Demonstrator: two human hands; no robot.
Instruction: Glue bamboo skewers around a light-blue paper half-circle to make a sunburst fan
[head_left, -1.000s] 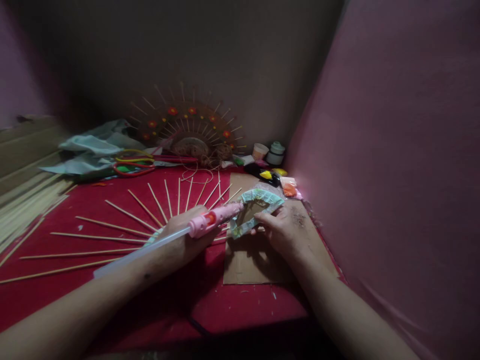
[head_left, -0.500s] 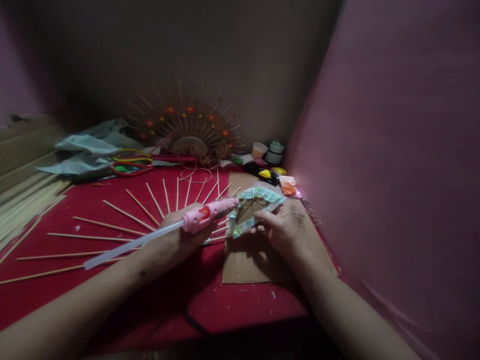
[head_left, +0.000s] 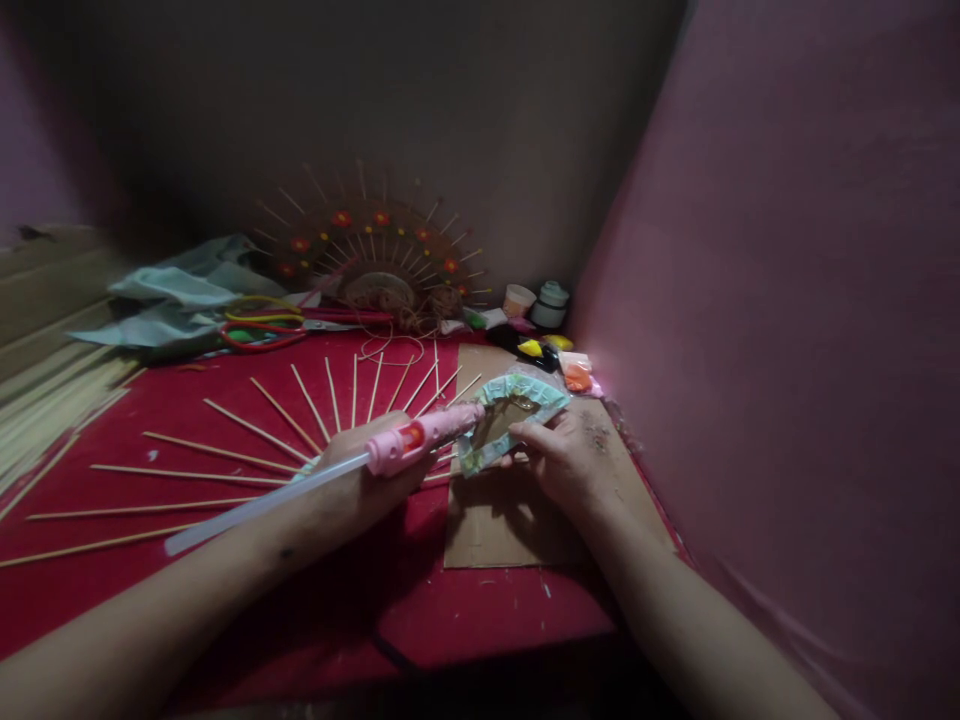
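My left hand is closed around a pink glue gun, from whose back a long clear glue stick sticks out. The gun's nozzle end is at the left side of a half-round frame wrapped in pale green material. Thumb and fingers of my right hand pinch this frame by its lower edge, above a sheet of brown cardboard. Thin wooden sticks fan out on the red tabletop beneath and beyond my left hand, which hides their inner ends.
Scissors with red and yellow handles lie by pale green cloth. A fan-shaped decoration with red flowers leans on the back wall. A small cup, a jar and colourful packets stand at the back right. More sticks lie left.
The glue gun's nozzle has shifted slightly right and down along the frame's left side. My right hand and the frame stay nearly in place.
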